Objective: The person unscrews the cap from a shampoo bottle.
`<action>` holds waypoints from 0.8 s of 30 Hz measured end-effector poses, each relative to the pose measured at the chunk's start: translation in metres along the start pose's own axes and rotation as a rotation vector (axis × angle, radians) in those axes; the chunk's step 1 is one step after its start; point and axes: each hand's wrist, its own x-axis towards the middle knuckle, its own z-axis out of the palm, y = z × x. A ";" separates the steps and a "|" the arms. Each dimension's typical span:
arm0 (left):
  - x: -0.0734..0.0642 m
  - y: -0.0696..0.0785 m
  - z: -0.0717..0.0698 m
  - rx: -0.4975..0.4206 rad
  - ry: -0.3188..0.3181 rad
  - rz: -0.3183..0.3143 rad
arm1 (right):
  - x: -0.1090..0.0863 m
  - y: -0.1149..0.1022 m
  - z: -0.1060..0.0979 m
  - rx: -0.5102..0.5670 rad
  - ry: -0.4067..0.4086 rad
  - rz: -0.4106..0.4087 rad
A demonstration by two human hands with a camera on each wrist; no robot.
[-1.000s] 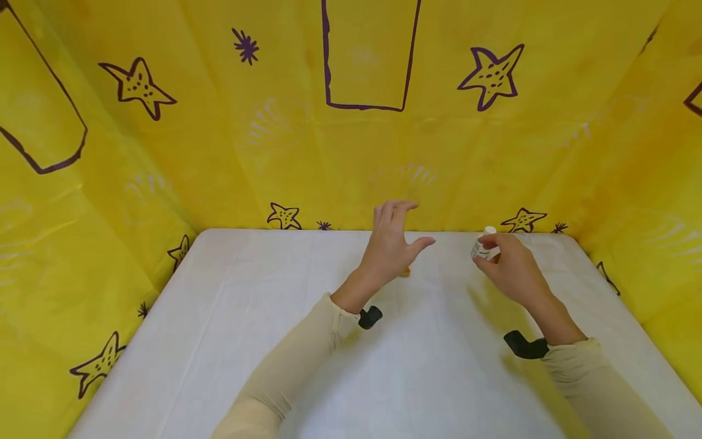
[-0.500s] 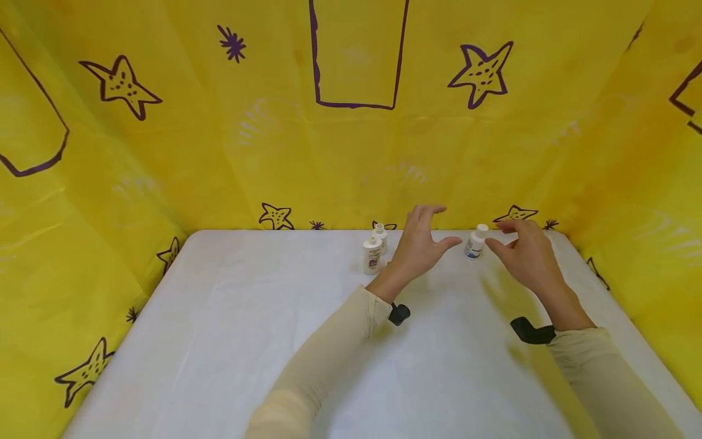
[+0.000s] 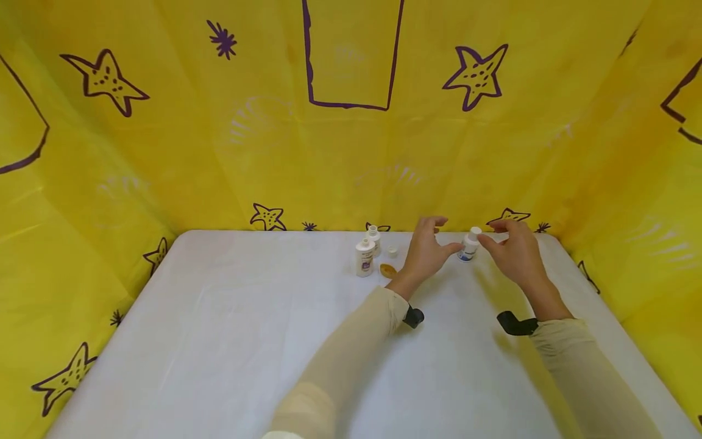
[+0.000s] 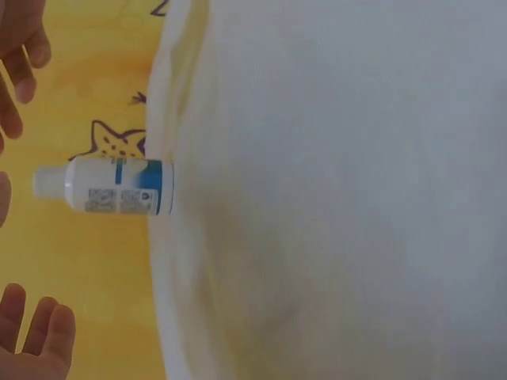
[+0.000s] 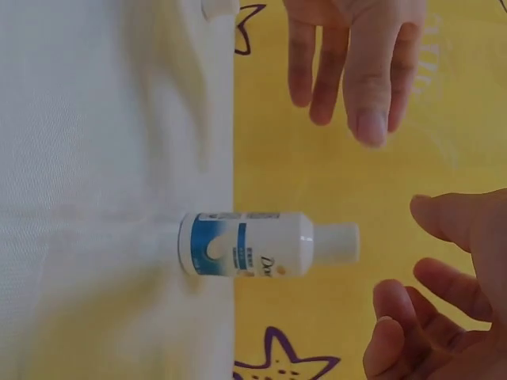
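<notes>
A small white bottle (image 3: 468,245) with a blue-patterned label and white cap stands upright near the table's back edge. My left hand (image 3: 428,251) is to its left, fingers spread, thumb reaching toward the bottle's side. On the other side is my right hand (image 3: 514,251), its thumb and fingers parted near the cap. In the right wrist view, the bottle (image 5: 247,244) stands apart from both the left hand (image 5: 356,63) and the right hand (image 5: 451,293). The left wrist view also shows the bottle (image 4: 119,186) with nothing gripping it.
Left of the hands stand two cream bottles with uncapped necks, one in front (image 3: 364,258) and one behind (image 3: 375,245). Beside them lie a small white cap (image 3: 392,250) and an orange-brown oval piece (image 3: 388,271). A yellow patterned sheet (image 3: 351,158) rises behind the white table (image 3: 219,329).
My right hand has let go of the white bottle, which now stands on the table. My left hand has moved right toward it, uncovering the cream bottles, cap and oval piece.
</notes>
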 end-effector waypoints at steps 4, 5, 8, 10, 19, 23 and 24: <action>0.004 -0.001 0.017 -0.020 0.034 -0.021 | 0.003 0.005 0.004 0.008 -0.023 0.033; 0.005 -0.001 0.022 -0.021 0.047 -0.025 | 0.004 0.006 0.005 0.011 -0.028 0.041; 0.008 0.001 0.034 -0.022 0.064 -0.054 | 0.007 0.008 0.008 0.022 -0.038 0.062; 0.009 0.003 0.040 -0.031 0.051 -0.079 | 0.009 0.010 0.011 0.028 -0.040 0.068; 0.009 0.001 0.057 -0.043 -0.054 -0.193 | 0.013 0.010 0.019 0.046 -0.079 0.062; 0.009 0.000 0.062 -0.069 -0.074 -0.193 | 0.012 0.011 0.017 0.052 -0.089 0.065; 0.009 -0.001 0.063 -0.082 -0.075 -0.192 | 0.012 0.011 0.017 0.056 -0.092 0.067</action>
